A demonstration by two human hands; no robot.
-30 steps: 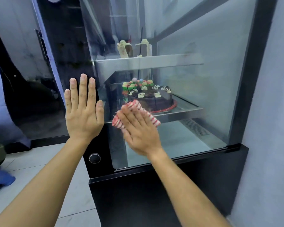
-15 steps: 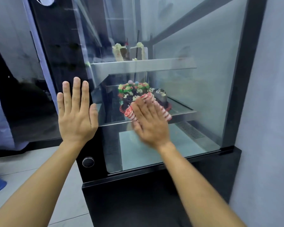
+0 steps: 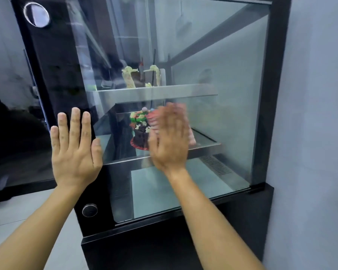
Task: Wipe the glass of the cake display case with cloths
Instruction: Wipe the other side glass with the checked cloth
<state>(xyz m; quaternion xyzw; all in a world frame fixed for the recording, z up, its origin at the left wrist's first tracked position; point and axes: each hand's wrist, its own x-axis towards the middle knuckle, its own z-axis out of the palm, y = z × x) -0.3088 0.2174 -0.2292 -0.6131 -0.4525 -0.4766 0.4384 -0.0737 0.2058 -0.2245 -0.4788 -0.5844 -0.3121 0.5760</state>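
Observation:
The cake display case has a large side glass pane (image 3: 228, 121) in a black frame. My right hand (image 3: 169, 139), blurred by motion, presses a red and white striped cloth (image 3: 191, 138) flat against the glass with straight fingers, level with the middle shelf. Most of the cloth is hidden under the hand. My left hand (image 3: 75, 151) lies flat with straight fingers on the black corner post (image 3: 53, 61) of the case and holds nothing.
Behind the glass a dark decorated cake (image 3: 140, 131) sits on the middle shelf and pale pastries (image 3: 129, 76) on the upper one. A grey wall (image 3: 312, 133) stands close on the right. Tiled floor (image 3: 18, 209) lies at the left, below a dark front pane.
My right hand has slid the cloth up and to the right across the glass. My left hand has stayed on the corner post. The view has tilted upward.

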